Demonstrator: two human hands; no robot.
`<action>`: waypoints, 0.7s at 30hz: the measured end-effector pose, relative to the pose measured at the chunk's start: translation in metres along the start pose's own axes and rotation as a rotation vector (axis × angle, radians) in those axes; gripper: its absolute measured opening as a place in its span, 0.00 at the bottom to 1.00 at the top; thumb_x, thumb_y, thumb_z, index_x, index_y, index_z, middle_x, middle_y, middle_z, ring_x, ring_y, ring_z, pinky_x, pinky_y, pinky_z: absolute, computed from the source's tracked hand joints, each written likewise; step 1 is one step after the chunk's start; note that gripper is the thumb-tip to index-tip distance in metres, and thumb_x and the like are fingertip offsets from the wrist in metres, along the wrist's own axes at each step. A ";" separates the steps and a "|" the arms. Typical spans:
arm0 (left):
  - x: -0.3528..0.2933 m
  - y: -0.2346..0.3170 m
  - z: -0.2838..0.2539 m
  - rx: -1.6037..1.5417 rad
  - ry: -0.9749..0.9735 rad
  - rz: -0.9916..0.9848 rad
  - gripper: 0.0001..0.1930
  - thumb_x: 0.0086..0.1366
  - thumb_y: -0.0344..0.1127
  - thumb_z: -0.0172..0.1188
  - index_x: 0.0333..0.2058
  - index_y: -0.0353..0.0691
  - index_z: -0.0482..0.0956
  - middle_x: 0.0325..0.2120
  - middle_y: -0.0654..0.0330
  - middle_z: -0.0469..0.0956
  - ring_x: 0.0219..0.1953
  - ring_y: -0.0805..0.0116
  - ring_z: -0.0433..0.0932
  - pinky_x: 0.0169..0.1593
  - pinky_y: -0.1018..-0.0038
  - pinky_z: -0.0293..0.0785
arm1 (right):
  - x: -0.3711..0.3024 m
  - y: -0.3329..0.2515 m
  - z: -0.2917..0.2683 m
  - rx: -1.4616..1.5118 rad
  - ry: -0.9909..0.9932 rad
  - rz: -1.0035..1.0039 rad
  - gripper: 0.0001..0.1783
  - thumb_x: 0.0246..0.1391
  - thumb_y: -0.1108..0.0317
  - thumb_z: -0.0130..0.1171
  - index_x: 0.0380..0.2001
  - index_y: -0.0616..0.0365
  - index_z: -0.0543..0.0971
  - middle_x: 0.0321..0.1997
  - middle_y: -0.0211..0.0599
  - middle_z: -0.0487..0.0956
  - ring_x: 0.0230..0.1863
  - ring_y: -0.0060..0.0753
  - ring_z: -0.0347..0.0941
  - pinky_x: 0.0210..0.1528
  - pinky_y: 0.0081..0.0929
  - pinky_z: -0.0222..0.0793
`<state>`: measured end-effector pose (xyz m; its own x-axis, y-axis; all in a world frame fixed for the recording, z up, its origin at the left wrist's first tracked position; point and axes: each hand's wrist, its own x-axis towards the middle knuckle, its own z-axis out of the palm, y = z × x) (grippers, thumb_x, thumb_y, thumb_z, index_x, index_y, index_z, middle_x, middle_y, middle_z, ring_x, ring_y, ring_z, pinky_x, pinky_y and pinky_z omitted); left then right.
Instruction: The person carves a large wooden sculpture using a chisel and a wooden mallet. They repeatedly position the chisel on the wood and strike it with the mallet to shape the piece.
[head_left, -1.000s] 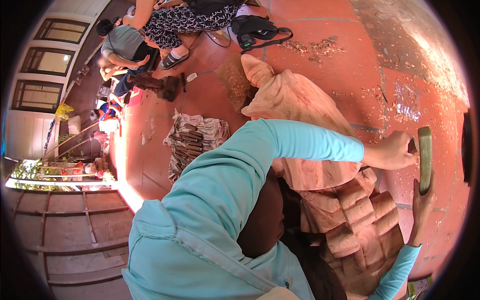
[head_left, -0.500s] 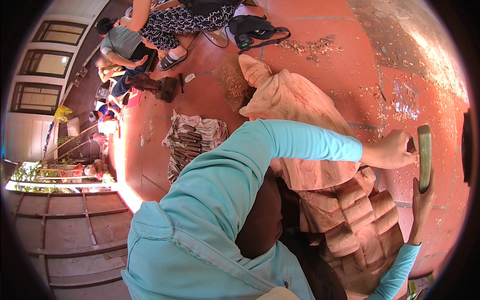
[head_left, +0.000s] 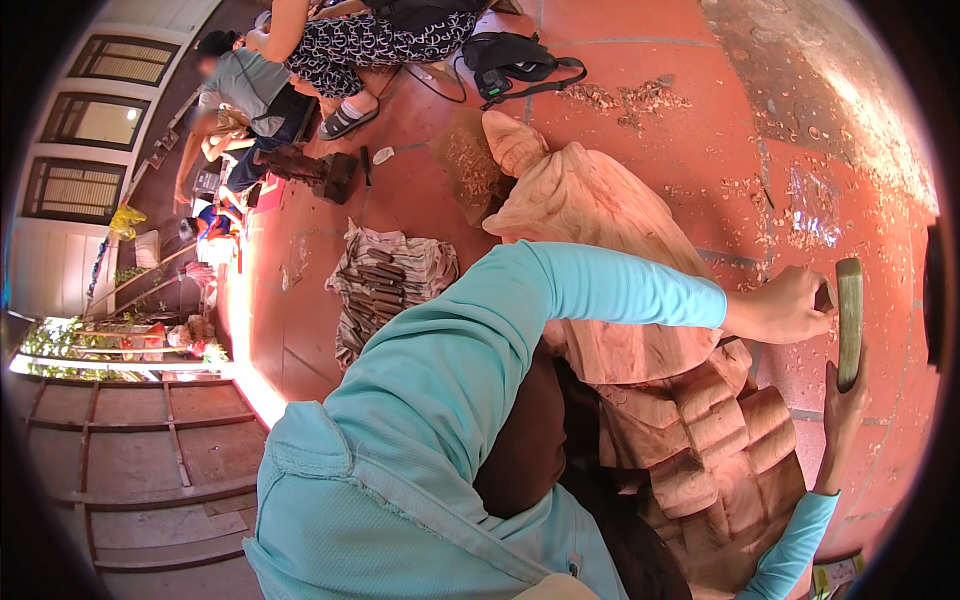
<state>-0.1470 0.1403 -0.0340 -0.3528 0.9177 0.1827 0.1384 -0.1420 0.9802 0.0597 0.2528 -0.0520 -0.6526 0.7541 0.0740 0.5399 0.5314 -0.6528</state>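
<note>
My left hand (head_left: 783, 306) is closed in a fist around what looks like a carving chisel (head_left: 824, 296). Only the end of its handle shows; the blade is hidden. Just to its right, my right hand (head_left: 845, 401) grips the lower end of a green, rounded wooden mallet (head_left: 849, 318), which stands close to the chisel's end without visibly touching it. Beneath my left forearm lies a large carved wooden figure (head_left: 600, 205), smooth and draped at its upper part. Blocky, stepped carving (head_left: 700, 430) covers its lower part.
Several hand tools lie on a striped cloth (head_left: 350, 330) left of the figure. Wood shavings (head_left: 640, 100) dot the red tile floor (head_left: 640, 60). A black bag (head_left: 515, 65), a dark wooden block (head_left: 335, 178) and seated people (head_left: 250, 90) are at the upper left.
Both hands and the mallet sit slightly lower in the picture; their holds are unchanged. At the upper left, a person in grey has leaned over and lowered an arm.
</note>
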 end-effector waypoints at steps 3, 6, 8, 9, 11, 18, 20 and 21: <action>0.000 -0.002 0.001 -0.007 -0.004 -0.013 0.10 0.50 0.32 0.58 0.19 0.30 0.72 0.13 0.49 0.72 0.18 0.68 0.72 0.25 0.67 0.68 | 0.000 0.002 0.001 0.021 -0.008 0.003 0.33 0.52 0.77 0.56 0.62 0.57 0.61 0.38 0.51 0.77 0.30 0.24 0.66 0.35 0.24 0.67; -0.001 -0.001 -0.001 0.008 -0.029 -0.040 0.08 0.50 0.31 0.58 0.20 0.32 0.72 0.14 0.54 0.72 0.19 0.70 0.71 0.27 0.70 0.67 | 0.001 0.000 0.001 0.014 -0.004 -0.056 0.33 0.51 0.77 0.56 0.62 0.57 0.62 0.38 0.52 0.77 0.31 0.24 0.66 0.36 0.25 0.67; -0.001 0.006 -0.003 0.005 -0.038 -0.050 0.08 0.50 0.32 0.58 0.20 0.32 0.72 0.14 0.54 0.72 0.19 0.69 0.72 0.27 0.70 0.68 | 0.001 -0.003 -0.001 -0.006 -0.001 -0.081 0.33 0.51 0.78 0.56 0.62 0.57 0.62 0.39 0.53 0.77 0.31 0.25 0.66 0.36 0.25 0.67; -0.001 0.007 -0.003 0.010 -0.039 -0.055 0.09 0.50 0.32 0.58 0.20 0.31 0.72 0.14 0.53 0.72 0.19 0.69 0.72 0.27 0.69 0.68 | 0.001 -0.004 -0.001 -0.018 0.000 -0.083 0.33 0.51 0.78 0.56 0.62 0.57 0.62 0.39 0.53 0.77 0.31 0.25 0.66 0.36 0.25 0.67; -0.001 0.009 -0.004 0.016 -0.039 -0.068 0.09 0.49 0.32 0.58 0.20 0.31 0.72 0.14 0.53 0.72 0.19 0.68 0.72 0.27 0.69 0.68 | 0.000 -0.007 -0.001 -0.007 -0.007 -0.057 0.32 0.52 0.77 0.56 0.62 0.57 0.62 0.39 0.53 0.77 0.31 0.24 0.65 0.36 0.25 0.67; 0.001 0.004 -0.001 0.027 -0.030 -0.043 0.10 0.50 0.33 0.59 0.22 0.30 0.74 0.15 0.51 0.73 0.19 0.66 0.73 0.27 0.68 0.68 | 0.002 -0.004 -0.003 -0.005 -0.030 -0.030 0.32 0.53 0.77 0.55 0.62 0.57 0.62 0.44 0.54 0.77 0.36 0.28 0.72 0.40 0.26 0.68; -0.001 0.003 -0.001 0.036 -0.016 -0.061 0.10 0.51 0.34 0.59 0.22 0.31 0.73 0.15 0.52 0.73 0.19 0.66 0.73 0.27 0.69 0.68 | 0.002 -0.001 -0.003 -0.001 -0.035 -0.028 0.32 0.53 0.77 0.55 0.62 0.57 0.62 0.46 0.55 0.76 0.40 0.31 0.74 0.42 0.27 0.68; -0.002 0.002 -0.002 0.039 0.000 -0.057 0.10 0.51 0.35 0.59 0.22 0.31 0.73 0.15 0.52 0.74 0.19 0.66 0.73 0.26 0.69 0.68 | 0.002 0.000 -0.004 0.005 -0.054 0.008 0.32 0.53 0.77 0.55 0.62 0.57 0.62 0.48 0.55 0.76 0.42 0.32 0.74 0.44 0.28 0.68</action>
<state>-0.1478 0.1378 -0.0319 -0.3610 0.9239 0.1268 0.1545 -0.0749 0.9852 0.0602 0.2557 -0.0488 -0.6756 0.7367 0.0281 0.5428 0.5229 -0.6572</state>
